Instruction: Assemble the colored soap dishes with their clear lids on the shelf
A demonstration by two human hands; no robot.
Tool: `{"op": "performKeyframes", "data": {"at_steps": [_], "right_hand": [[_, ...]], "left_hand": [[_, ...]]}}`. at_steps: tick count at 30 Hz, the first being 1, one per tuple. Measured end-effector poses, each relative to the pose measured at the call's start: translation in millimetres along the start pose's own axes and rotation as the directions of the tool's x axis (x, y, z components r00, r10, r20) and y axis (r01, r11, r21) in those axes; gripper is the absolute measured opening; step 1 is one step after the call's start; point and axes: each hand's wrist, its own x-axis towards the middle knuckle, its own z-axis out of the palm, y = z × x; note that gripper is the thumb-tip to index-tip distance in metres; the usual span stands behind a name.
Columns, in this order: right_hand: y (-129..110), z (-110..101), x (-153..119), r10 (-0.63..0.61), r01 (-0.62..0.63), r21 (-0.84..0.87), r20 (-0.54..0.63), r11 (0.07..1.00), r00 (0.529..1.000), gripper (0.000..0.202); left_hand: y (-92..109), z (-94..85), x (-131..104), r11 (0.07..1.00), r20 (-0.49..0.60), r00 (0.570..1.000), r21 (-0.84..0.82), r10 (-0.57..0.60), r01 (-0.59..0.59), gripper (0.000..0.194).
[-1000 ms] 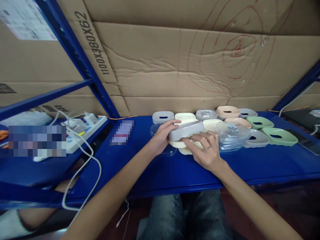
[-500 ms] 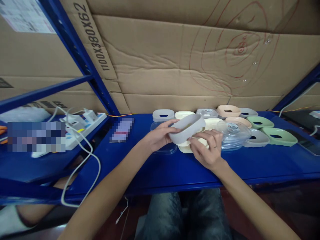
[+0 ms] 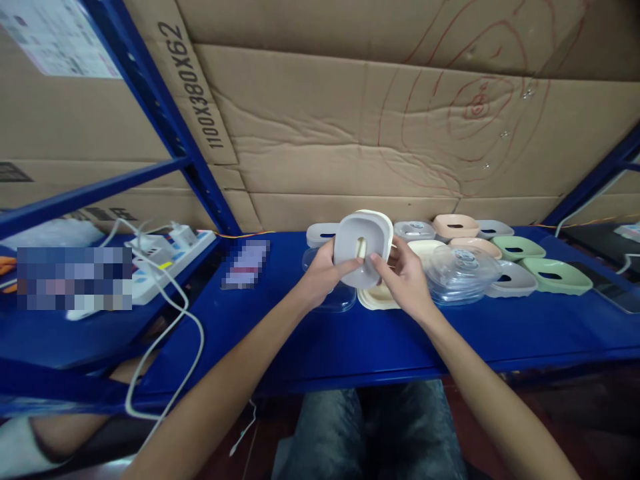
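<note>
Both hands hold a light-grey plastic dish (image 3: 350,233) with rounded corners and an oval slot, raised above the table with its slotted face turned towards me. My left hand (image 3: 320,273) grips its left side, thumb on the face near the slot. On the lower right, my right hand (image 3: 406,277) has its thumb on the face and its fingers behind the rim. A cream edge (image 3: 389,223) shows behind the grey dish; whether it is a second dish is unclear. Beneath them lie a cream dish (image 3: 383,298) and a clear plastic lid (image 3: 335,300).
Stacked clear lids (image 3: 463,280) stand right of my hands. Beyond them are green dishes (image 3: 563,277), grey dishes (image 3: 515,279) and peach dishes (image 3: 455,225). On the left are a blurred-out phone-like item (image 3: 246,265), a power strip (image 3: 190,248) and a looping white cable (image 3: 200,337).
The grey dish has turned from tilted on its side to show its slotted face to me. My right hand has moved up to its right edge.
</note>
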Motion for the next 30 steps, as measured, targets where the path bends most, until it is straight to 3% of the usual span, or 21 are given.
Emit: {"op": "performKeyframes", "data": {"at_steps": [4,6,14,24,30], "right_hand": [[0,-1,6,-0.085,0.071,-0.301,-0.036,0.951,0.996,0.033],[2,-3,5,-0.094,0.075,-0.341,-0.039,0.937,0.995,0.034],[5,1,2,0.059,-0.060,0.050,0.004,0.997,0.998,0.042],[5,1,5,0.108,-0.096,0.075,-0.167,0.993,0.980,0.038],[3,4,4,0.212,-0.198,0.270,-0.023,0.942,0.977,0.055]], "left_hand": [[-3,0.1,2,1.000,-0.030,0.999,0.015,0.014,-0.014,0.051],[-3,0.1,3,0.999,-0.035,0.999,0.032,0.028,-0.027,0.049],[-5,-0.5,2,0.999,-0.002,0.999,0.019,0.050,-0.050,0.048],[-10,0.3,5,0.999,0.028,0.999,-0.038,-0.017,0.018,0.047],[-4,-11.8,11,1.000,0.033,0.999,-0.005,-0.027,0.027,0.044]]}}
